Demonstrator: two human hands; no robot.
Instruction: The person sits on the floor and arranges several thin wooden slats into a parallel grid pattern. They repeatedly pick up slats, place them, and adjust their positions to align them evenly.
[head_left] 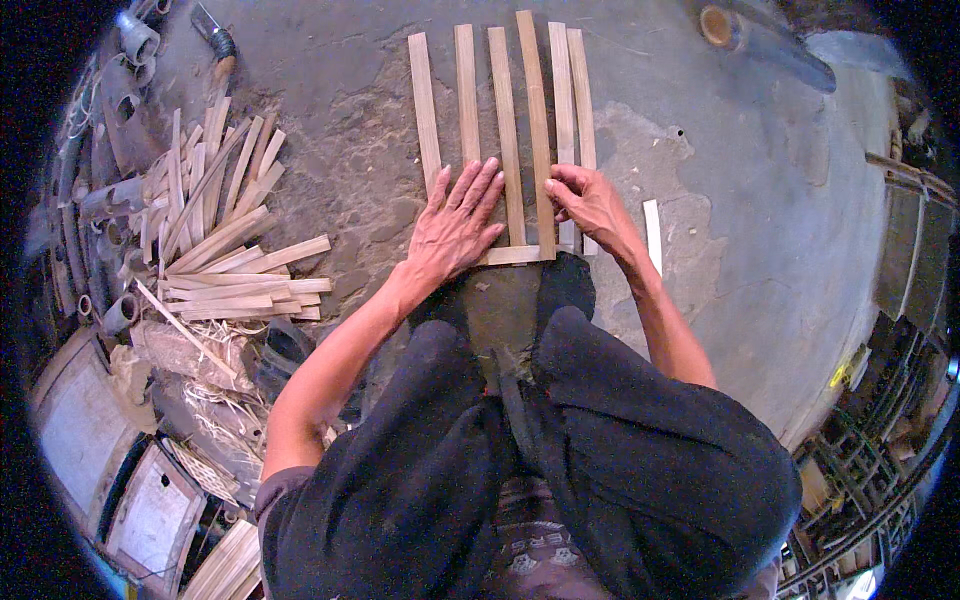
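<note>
Several long, flat bamboo strips lie side by side on the floor in front of me, pointing away, among them a pale outer-left strip (424, 100). A short crosswise strip (512, 256) lies at their near ends. My left hand (452, 228) rests flat with fingers stretched over the near ends of the left strips, and hides part of the crosswise one. My right hand (598, 212) has thumb and fingertips pinched at the edge of a darker bamboo strip (535, 110), which reaches over the crosswise strip. Two more strips (562, 90) run partly under my right hand.
A heap of loose bamboo strips (235, 215) lies to my left, with a knife (215, 38) beyond it. Bamboo tubes (125, 110) line the left edge. A small pale strip (653, 235) is right of my right hand; a thick bamboo pole (770, 48) lies far right.
</note>
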